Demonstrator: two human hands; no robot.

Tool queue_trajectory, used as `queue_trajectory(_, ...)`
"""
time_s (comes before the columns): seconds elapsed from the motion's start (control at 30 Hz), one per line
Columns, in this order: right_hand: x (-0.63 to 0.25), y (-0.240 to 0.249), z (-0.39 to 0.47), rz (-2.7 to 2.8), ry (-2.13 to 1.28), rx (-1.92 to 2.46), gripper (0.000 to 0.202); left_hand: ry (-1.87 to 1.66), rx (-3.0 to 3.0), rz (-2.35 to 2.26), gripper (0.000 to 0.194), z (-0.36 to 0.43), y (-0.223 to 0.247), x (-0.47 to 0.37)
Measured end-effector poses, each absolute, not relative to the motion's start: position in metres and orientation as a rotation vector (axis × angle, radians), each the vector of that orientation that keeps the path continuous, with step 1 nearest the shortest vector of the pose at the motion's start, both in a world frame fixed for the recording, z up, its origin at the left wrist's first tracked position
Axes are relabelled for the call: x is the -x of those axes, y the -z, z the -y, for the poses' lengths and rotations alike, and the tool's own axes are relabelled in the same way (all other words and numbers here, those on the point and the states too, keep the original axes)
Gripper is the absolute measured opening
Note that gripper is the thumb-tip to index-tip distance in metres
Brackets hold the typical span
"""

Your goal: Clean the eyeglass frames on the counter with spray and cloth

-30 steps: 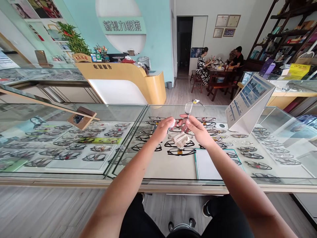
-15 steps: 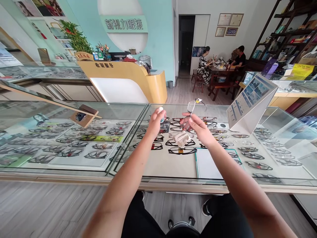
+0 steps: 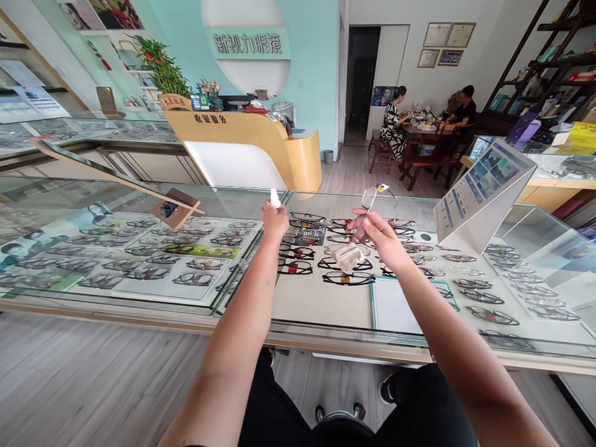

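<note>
Above the glass counter, my left hand (image 3: 275,222) is closed around a small spray bottle, its white nozzle top (image 3: 274,198) sticking up past the fingers; the rest of the bottle is hidden. My right hand (image 3: 379,233) pinches a pair of eyeglasses (image 3: 369,197) by one side, with the frame turned upright and a small tag at its top. A crumpled light cloth (image 3: 347,256) lies on the counter below and between the hands, over the rows of eyeglasses (image 3: 348,279) displayed under the glass.
A slanted mirror (image 3: 93,162) on a wooden stand is at left, and a white printed stand (image 3: 482,192) is at right. A teal-edged white pad (image 3: 395,307) lies near the front edge. Beyond are a yellow cashier desk (image 3: 302,161) and two people at a table (image 3: 428,133).
My left hand has moved left, away from the eyeglasses, and the bottle's white top now points up. My right hand still holds the eyeglasses. The view has shifted slightly.
</note>
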State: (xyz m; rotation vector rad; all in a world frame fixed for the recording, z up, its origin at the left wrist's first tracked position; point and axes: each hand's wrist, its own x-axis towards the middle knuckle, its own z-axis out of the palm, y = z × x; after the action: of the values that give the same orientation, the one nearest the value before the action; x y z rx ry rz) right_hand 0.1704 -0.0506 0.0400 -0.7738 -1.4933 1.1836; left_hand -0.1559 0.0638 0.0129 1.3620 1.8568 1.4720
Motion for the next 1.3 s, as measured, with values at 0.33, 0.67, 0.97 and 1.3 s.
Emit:
queue_trajectory(0.33,-0.171,-0.039,0.05,1.539,-1.138,0.798,0.06,-1.229,-1.222,-2.184,0.039,-0.051,-0.025,0.167)
queue_trajectory(0.67,-0.171,-0.038,0.049,1.535,-1.139,0.782,0.06,-1.208,-1.113,-2.168,0.055,-0.048,-0.028,0.162)
queue_trajectory(0.97,-0.171,-0.041,0.047,1.493,-1.136,0.783,0.066,-1.659,-1.826,-1.756,0.018,-0.007,-0.055,0.108)
queue_trajectory(1.3,-0.171,-0.04,0.046,1.485,-1.125,0.747,0.06,-0.549,-2.536,-1.14,0.024,0.019,-0.027,0.052)
